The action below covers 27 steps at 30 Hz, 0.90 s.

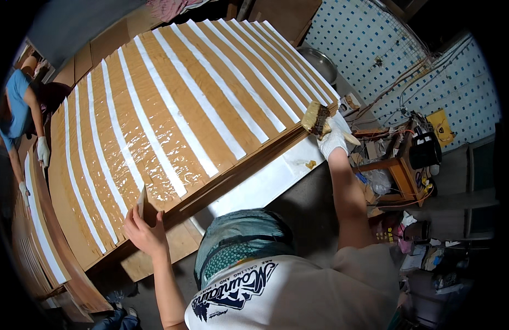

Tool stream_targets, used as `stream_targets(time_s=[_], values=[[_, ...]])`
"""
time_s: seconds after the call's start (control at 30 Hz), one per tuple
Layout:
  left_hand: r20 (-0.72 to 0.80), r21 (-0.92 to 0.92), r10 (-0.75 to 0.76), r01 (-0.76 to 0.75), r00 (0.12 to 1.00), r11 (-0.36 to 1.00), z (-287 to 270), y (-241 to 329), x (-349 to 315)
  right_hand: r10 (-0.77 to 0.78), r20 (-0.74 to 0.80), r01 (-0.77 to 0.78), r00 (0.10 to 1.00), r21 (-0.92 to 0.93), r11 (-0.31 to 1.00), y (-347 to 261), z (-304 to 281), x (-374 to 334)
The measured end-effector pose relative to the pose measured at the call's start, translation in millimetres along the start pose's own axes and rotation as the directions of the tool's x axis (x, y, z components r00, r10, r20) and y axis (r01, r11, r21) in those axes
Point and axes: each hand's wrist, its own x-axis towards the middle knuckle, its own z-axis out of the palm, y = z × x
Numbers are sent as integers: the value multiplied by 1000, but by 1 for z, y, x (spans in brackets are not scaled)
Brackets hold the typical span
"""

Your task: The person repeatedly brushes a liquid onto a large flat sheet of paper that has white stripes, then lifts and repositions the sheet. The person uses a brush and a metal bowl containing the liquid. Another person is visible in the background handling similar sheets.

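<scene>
A wide brush [316, 119] with a pale handle is gripped in my right hand [334, 142], which wears a white glove. Its bristles rest at the right end of a broad fanned stack of brown sheets [172, 99] with white strips showing between them. My bare left hand [147, 230] is at the stack's near edge, fingers and thumb closed on the raised corner of a thin sheet [143, 202]. Around that corner and leftward the brown surface shines wet; toward the right it looks duller.
A co-worker's gloved hand [43, 152] hangs by the stack's left side, near another board with a white strip [40, 225]. A metal basin [319, 63] stands behind the right end. At the right are a wooden stool [400, 176] and a black bucket [425, 151].
</scene>
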Motion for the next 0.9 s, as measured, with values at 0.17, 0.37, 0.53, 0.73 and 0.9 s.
stream_targets(time_s=[0.17, 0.37, 0.53, 0.73, 0.9], values=[[49, 63, -65, 62, 997, 996, -1, 8, -3, 94, 87, -94, 992, -11, 996, 7, 4, 76], [72, 89, -105, 99, 992, 991, 10, 20, -8, -251, 114, 262, 961, -661, 703, 21, -24, 207], [41, 198, -128, 118, 991, 973, -4, 24, -6, -296, 131, 96, 946, -987, -130, 25, -1, 149], [69, 206, -165, 148, 984, 967, 0, 25, -8, -281, 33, -56, 959, -951, -303, 7, -10, 126], [33, 187, -144, 135, 989, 973, 5, 32, -10, -157, 251, 98, 955, -768, -633, -9, -2, 113]])
